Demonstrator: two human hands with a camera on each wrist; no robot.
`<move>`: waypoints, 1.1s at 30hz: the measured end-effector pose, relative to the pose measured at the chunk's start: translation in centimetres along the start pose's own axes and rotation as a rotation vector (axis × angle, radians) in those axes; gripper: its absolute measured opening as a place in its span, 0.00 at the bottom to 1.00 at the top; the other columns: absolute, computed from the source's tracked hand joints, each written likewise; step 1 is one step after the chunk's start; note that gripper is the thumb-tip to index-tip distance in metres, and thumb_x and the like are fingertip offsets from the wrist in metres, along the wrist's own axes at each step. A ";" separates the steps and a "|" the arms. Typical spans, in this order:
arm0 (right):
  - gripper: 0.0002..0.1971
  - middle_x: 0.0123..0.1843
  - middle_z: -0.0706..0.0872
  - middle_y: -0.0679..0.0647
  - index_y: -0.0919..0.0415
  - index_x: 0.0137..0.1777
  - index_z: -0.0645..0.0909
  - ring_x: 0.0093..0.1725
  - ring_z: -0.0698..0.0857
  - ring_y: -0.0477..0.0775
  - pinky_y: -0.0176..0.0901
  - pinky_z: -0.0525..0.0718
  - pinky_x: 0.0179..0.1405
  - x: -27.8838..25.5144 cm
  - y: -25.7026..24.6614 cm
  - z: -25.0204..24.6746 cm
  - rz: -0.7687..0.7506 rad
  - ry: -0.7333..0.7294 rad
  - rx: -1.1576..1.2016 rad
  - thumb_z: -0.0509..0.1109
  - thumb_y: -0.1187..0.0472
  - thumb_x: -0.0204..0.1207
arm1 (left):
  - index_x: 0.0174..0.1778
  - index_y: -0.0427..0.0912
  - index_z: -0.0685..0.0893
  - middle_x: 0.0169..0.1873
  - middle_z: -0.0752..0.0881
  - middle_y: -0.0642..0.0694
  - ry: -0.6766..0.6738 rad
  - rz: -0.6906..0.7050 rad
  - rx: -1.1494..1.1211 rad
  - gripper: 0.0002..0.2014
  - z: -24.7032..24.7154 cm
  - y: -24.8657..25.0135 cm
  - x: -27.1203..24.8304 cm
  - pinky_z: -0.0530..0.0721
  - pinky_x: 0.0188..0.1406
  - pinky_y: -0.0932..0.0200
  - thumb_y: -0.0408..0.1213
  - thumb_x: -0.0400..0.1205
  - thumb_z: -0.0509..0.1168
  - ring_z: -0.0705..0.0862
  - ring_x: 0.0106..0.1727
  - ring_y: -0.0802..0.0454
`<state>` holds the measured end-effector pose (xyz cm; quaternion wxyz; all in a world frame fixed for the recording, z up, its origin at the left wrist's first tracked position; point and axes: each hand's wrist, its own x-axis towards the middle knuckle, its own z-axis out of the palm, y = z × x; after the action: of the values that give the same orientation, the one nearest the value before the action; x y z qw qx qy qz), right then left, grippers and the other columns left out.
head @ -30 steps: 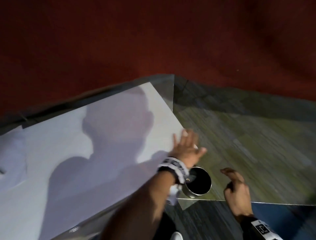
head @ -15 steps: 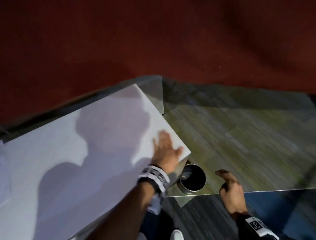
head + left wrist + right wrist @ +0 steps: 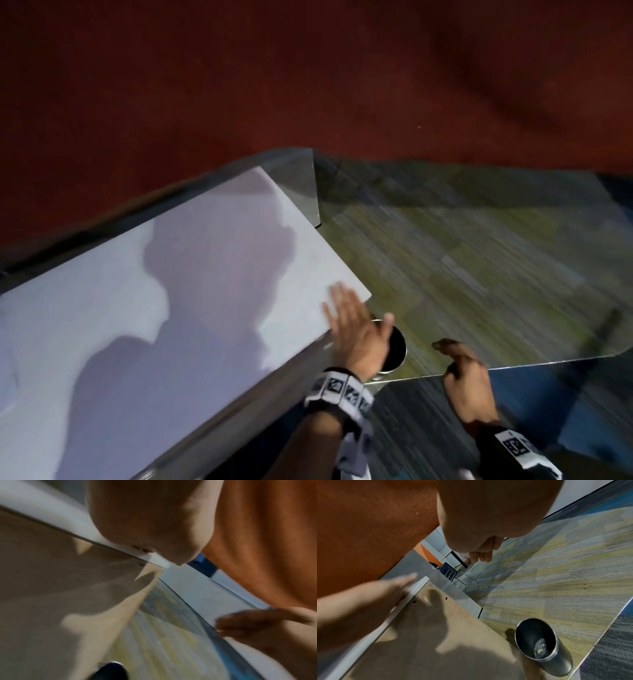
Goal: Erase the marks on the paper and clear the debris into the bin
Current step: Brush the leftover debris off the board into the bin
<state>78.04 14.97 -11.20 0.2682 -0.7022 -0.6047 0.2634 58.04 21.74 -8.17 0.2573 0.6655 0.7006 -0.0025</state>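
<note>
A white tabletop [image 3: 171, 308] fills the left of the head view; no marks show on it. My left hand [image 3: 356, 329] lies flat with straight fingers on its near right corner, the thumb sticking out past the edge. Directly below that corner a round metal bin [image 3: 399, 346] stands on the carpet, partly hidden by the hand. The right wrist view looks into the bin [image 3: 544, 649], where a small pale crumb lies on the bottom. My right hand [image 3: 459, 366] hovers right of the bin, fingers loosely curled, holding nothing I can see.
A green and yellow striped carpet [image 3: 462, 257] covers the floor to the right, meeting blue carpet [image 3: 548, 394] near me. A red wall [image 3: 308, 68] rises behind the table. The table's brown underside [image 3: 436, 635] overhangs beside the bin.
My left hand drew back from beyond the corner onto the tabletop, then slid toward the near edge above the bin. My right hand stayed beside the bin.
</note>
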 end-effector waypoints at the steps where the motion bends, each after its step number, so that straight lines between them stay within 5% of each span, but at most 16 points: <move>1: 0.31 0.62 0.86 0.56 0.60 0.57 0.86 0.64 0.84 0.60 0.48 0.79 0.67 0.1 -0.6 0.0 -0.012 0.006 0.000 0.61 0.86 0.59 | 0.88 0.36 0.35 0.86 0.28 0.36 -0.064 0.118 -0.056 0.40 0.1 1.9 0.1 0.24 0.83 0.36 0.63 0.90 0.33 0.22 0.86 0.41; 4: 0.31 0.63 0.86 0.54 0.60 0.59 0.85 0.63 0.85 0.57 0.35 0.74 0.64 0.9 -4.0 -0.5 -0.053 0.061 0.038 0.60 0.86 0.61 | 0.91 0.40 0.45 0.91 0.40 0.44 -0.101 0.193 -0.414 0.35 -2.5 3.8 0.4 0.27 0.86 0.45 0.56 0.94 0.44 0.33 0.90 0.51; 7: 0.35 0.71 0.80 0.52 0.57 0.71 0.78 0.66 0.80 0.49 0.36 0.73 0.67 1.6 -9.0 -1.4 -0.139 0.070 0.092 0.62 0.83 0.65 | 0.91 0.45 0.58 0.90 0.57 0.47 -0.142 -0.073 -1.033 0.38 -4.4 3.4 -0.6 0.49 0.89 0.50 0.64 0.89 0.54 0.54 0.90 0.50; 9: 0.40 0.81 0.69 0.49 0.55 0.81 0.67 0.79 0.66 0.45 0.43 0.64 0.78 1.3 -12.7 -1.0 -0.290 -0.045 0.061 0.63 0.80 0.67 | 0.81 0.41 0.75 0.79 0.77 0.43 -0.218 -0.314 -1.531 0.43 -6.4 3.1 -1.8 0.69 0.82 0.46 0.73 0.81 0.60 0.70 0.84 0.44; 11: 0.43 0.85 0.59 0.50 0.56 0.85 0.59 0.85 0.54 0.46 0.45 0.52 0.83 1.4 -15.0 0.0 -0.490 -0.164 -0.057 0.64 0.77 0.69 | 0.68 0.35 0.83 0.64 0.88 0.37 -0.317 -0.348 -1.882 0.36 -8.8 2.0 -3.2 0.77 0.74 0.47 0.67 0.87 0.55 0.80 0.76 0.38; 15: 0.48 0.86 0.56 0.55 0.59 0.85 0.57 0.86 0.52 0.58 0.50 0.44 0.85 3.7 -16.9 0.7 -0.419 -0.158 -0.249 0.62 0.75 0.60 | 0.84 0.28 0.65 0.81 0.73 0.29 -0.296 -0.244 -2.033 0.38 -12.2 -3.0 -5.3 0.65 0.86 0.41 0.60 0.91 0.52 0.72 0.83 0.35; 19: 0.53 0.87 0.52 0.51 0.56 0.86 0.53 0.86 0.48 0.50 0.48 0.46 0.85 1.9 -21.5 3.0 -0.718 -0.353 -0.296 0.67 0.77 0.58 | 0.83 0.30 0.69 0.76 0.80 0.30 -0.172 -0.209 -2.017 0.37 -15.9 -8.4 -8.0 0.71 0.82 0.42 0.59 0.90 0.54 0.78 0.78 0.36; 24: 0.34 0.83 0.67 0.54 0.58 0.82 0.67 0.79 0.70 0.57 0.33 0.59 0.75 1.5 -25.6 4.7 -0.401 -0.387 -0.175 0.64 0.74 0.74 | 0.80 0.41 0.74 0.74 0.84 0.41 -0.099 -0.056 -1.750 0.27 -18.8 -20.4 -15.0 0.74 0.80 0.42 0.55 0.90 0.57 0.84 0.74 0.45; 28: 0.25 0.72 0.81 0.54 0.59 0.73 0.77 0.69 0.81 0.54 0.29 0.70 0.65 -0.9 -28.9 8.7 -0.463 -0.500 -0.208 0.62 0.75 0.76 | 0.77 0.40 0.80 0.70 0.87 0.44 0.250 -0.291 -1.325 0.21 -19.1 -33.3 -21.0 0.81 0.69 0.52 0.46 0.90 0.63 0.86 0.69 0.51; 31: 0.24 0.71 0.80 0.46 0.57 0.73 0.78 0.70 0.79 0.48 0.23 0.65 0.66 -3.3 -31.8 13.6 -0.520 -0.646 -0.196 0.61 0.70 0.77 | 0.78 0.36 0.80 0.75 0.83 0.40 0.404 -0.432 -0.837 0.22 -18.7 -41.5 -22.7 0.73 0.74 0.56 0.42 0.90 0.65 0.81 0.75 0.47; 33: 0.23 0.67 0.84 0.53 0.62 0.68 0.81 0.68 0.82 0.52 0.18 0.61 0.67 -5.1 -33.8 17.4 -0.581 -0.685 -0.196 0.57 0.62 0.75 | 0.79 0.36 0.78 0.77 0.81 0.39 0.431 -0.457 -0.615 0.22 -18.2 -45.5 -22.7 0.72 0.71 0.60 0.44 0.90 0.63 0.78 0.77 0.44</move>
<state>41.39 15.19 0.06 0.0480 -0.3980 -0.8525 0.3356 8.67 1.67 0.45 0.2842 0.3711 0.8358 0.2882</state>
